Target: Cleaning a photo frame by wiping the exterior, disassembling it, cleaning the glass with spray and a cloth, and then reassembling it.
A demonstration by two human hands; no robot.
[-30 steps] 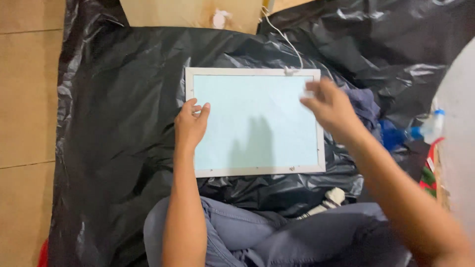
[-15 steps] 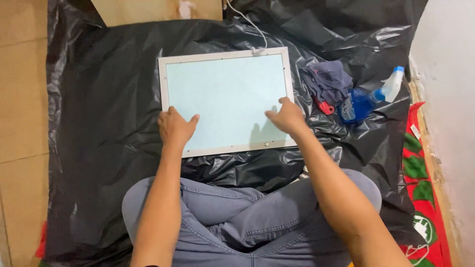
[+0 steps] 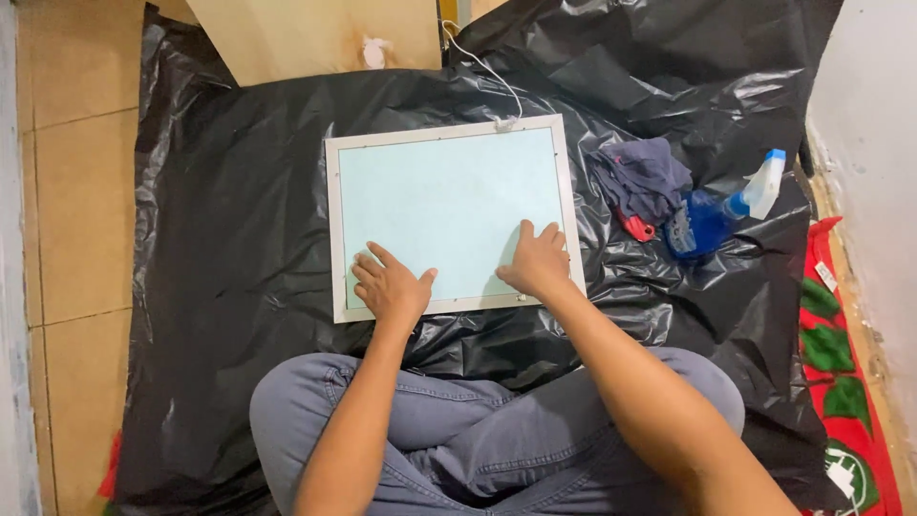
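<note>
Both hands: they lie flat on the same thing, a framed panel, and neither of them grips anything.
Left hand (image 3: 392, 285): it is open, the fingers are spread wide, and the palm presses down on the near left corner of the panel. The thumb points to the right.
Right hand (image 3: 537, 263): it is open too, but the fingers are closer together. It rests on the near right part of the panel, just beside the right edge of the frame.
Framed panel (image 3: 449, 205): it is a rectangle with a pale green-blue face and a thin white frame. It lies flat in front of my crossed legs, with the long side toward me.
Black plastic sheet (image 3: 239, 239): it covers the floor under the panel and is full of wrinkles.
White cord (image 3: 487, 72): it runs from the far edge of the frame away toward the top.
Dark blue cloth (image 3: 645, 177): it lies crumpled on the sheet, to the right of the panel, near it but apart.
Spray bottle (image 3: 721, 215): blue with a white head, it lies tilted just beside the cloth.
Red and green mat (image 3: 845, 382): it lies at the far right, along the wall.
Tile floor (image 3: 76, 191): beige, it shows at the left of the sheet.
</note>
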